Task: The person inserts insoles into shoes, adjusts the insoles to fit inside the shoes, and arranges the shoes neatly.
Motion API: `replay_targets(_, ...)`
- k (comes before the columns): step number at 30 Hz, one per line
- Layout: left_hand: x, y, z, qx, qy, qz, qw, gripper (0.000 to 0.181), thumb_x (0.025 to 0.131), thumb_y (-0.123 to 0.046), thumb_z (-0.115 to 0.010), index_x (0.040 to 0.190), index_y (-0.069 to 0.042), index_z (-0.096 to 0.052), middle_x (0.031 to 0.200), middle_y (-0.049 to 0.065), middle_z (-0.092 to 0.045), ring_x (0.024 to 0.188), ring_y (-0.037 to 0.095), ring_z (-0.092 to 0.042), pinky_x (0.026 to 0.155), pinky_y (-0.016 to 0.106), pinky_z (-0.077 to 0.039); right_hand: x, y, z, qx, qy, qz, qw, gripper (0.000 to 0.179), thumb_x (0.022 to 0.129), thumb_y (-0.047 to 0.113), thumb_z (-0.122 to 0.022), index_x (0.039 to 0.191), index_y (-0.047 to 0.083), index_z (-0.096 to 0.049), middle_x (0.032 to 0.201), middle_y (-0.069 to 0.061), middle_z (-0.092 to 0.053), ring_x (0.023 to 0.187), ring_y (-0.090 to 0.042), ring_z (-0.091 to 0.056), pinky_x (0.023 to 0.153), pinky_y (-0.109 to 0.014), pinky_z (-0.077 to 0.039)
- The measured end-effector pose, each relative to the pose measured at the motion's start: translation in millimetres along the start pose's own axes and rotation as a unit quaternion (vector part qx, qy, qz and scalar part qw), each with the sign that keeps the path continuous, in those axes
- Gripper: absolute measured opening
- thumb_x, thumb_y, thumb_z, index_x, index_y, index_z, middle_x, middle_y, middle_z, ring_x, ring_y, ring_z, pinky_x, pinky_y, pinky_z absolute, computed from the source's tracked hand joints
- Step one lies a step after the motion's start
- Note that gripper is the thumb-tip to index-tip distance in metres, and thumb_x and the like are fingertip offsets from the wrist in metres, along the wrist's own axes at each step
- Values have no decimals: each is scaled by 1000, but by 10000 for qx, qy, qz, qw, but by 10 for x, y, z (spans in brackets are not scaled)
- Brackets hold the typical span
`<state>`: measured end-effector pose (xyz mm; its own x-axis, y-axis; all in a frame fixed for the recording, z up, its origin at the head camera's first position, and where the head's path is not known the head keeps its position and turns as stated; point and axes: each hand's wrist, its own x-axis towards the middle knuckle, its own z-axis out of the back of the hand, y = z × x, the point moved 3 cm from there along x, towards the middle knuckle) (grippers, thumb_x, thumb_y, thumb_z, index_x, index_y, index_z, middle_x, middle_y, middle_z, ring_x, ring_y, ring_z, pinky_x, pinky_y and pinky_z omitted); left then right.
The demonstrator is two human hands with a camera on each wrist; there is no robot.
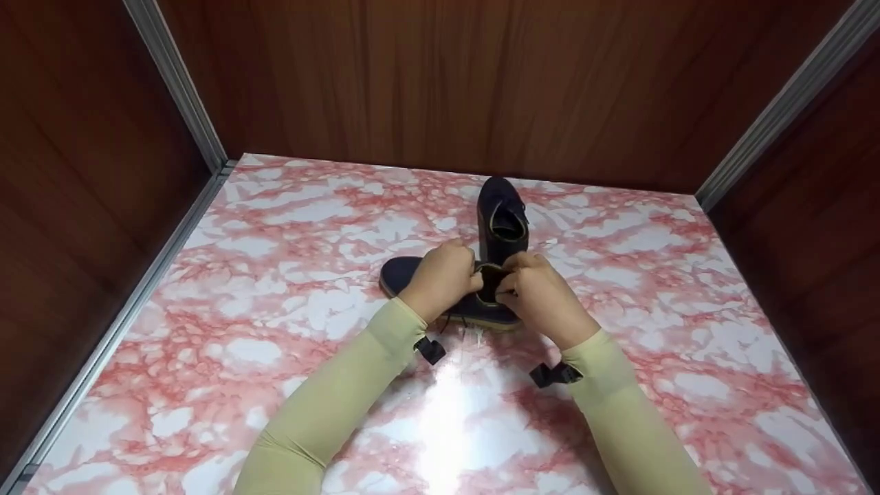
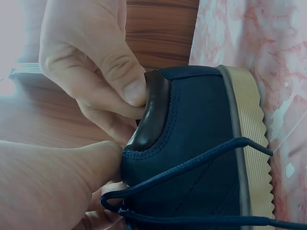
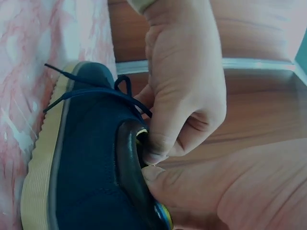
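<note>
A dark navy lace-up shoe (image 1: 397, 271) lies across the table under both hands, its toe to the left in the head view. My left hand (image 1: 443, 278) grips it around the front of the opening, with the thumb at the inner edge. At the heel end, my right hand (image 1: 545, 295) pinches the padded brown collar (image 2: 156, 110) between thumb and fingers. A loose blue lace (image 2: 192, 163) hangs over the side towards the ridged tan sole (image 2: 249, 124). Part of the shoe's inside is hidden by the fingers.
A second dark shoe (image 1: 496, 196) stands just behind, toe towards the back wall (image 1: 426, 82). Wood-look panels with metal edge strips (image 1: 182, 82) enclose the red and white marbled table (image 1: 302, 385) on three sides.
</note>
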<state>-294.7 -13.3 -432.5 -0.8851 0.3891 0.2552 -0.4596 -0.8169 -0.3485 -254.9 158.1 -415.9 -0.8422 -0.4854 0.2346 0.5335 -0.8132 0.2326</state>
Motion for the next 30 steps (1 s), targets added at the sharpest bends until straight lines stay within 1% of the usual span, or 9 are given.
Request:
replay_targets(3, -12, -4, 4, -71, -2, 37, 10000, 39, 93, -20, -75, 60, -10, -56, 79, 6, -64, 79, 30, -69, 81, 49, -62, -15, 30, 4, -216, -20, 135, 9997, 4, 93, 9, -87, 92, 13, -88, 114, -15, -70, 98, -36, -62, 89, -48, -56)
replay_targets(5, -10, -7, 5, -96, -6, 59, 9999, 40, 93, -20, -75, 60, -12, -53, 77, 4, -59, 77, 28, -66, 80, 49, -62, -29, 37, 32, -230, -10, 55, 9997, 3, 93, 10, -87, 92, 12, -88, 110, -14, -70, 95, -34, -62, 86, -47, -57)
replay_targets(10, 4, -5, 5, -165, 16, 93, 9998, 41, 91, -20, -75, 60, -14, -50, 77, 3, -57, 76, 29, -66, 81, 50, -61, -73, 33, 170, -288, 135, -265, 9991, 3, 94, 14, -87, 94, 12, -86, 100, -6, -82, 88, -28, -77, 79, -47, -64)
replay_targets(14, 5, 14, 2, -153, 31, 123, 9998, 40, 92, -21, -75, 60, -13, -51, 78, 4, -59, 79, 31, -69, 81, 50, -61, -96, 33, 211, -692, 546, -413, 9953, 9, 95, 26, -86, 100, 18, -87, 91, -2, -84, 77, -24, -77, 68, -50, -62)
replay_targets(17, 1, 27, 4, -136, -35, 123, 9998, 41, 93, -21, -74, 60, -13, -51, 78, 4, -58, 78, 30, -68, 81, 49, -61, -80, 38, 150, -916, 935, -462, 9903, 12, 98, 31, -84, 95, 19, -85, 84, -4, -80, 69, -22, -71, 63, -50, -59)
replay_targets(20, -10, 32, -2, -173, -55, 109, 9998, 42, 93, -20, -74, 60, -15, -48, 75, 1, -53, 74, 27, -63, 80, 49, -61, -63, 42, 61, -1070, 1214, -555, 9853, 19, 98, 32, -82, 86, 18, -80, 80, -6, -76, 68, -23, -68, 60, -51, -57)
replay_targets(23, -24, 31, -3, -245, -19, 107, 9996, 45, 93, -19, -74, 59, -16, -45, 74, -1, -50, 72, 24, -58, 80, 48, -61, -62, 54, -1, -1121, 1250, -608, 9839, 18, 97, 30, -83, 84, 18, -78, 81, -7, -76, 72, -26, -70, 62, -53, -58)
replay_targets(27, -20, 24, 16, -245, -15, 109, 9996, 46, 94, -20, -74, 59, -16, -45, 73, 0, -50, 73, 24, -58, 81, 48, -60, -72, 70, -54, -1131, 1125, -368, 9865, 14, 95, 27, -85, 87, 20, -76, 86, -6, -76, 77, -27, -72, 63, -51, -59)
replay_targets(30, -12, 12, 31, -227, -7, 43, 9997, 43, 93, -19, -74, 60, -13, -48, 76, 3, -54, 75, 26, -61, 82, 49, -61, -88, 84, -99, -1326, 1056, -100, 9855, 17, 94, 30, -86, 89, 19, -75, 89, -8, -76, 77, -31, -74, 60, -52, -59)
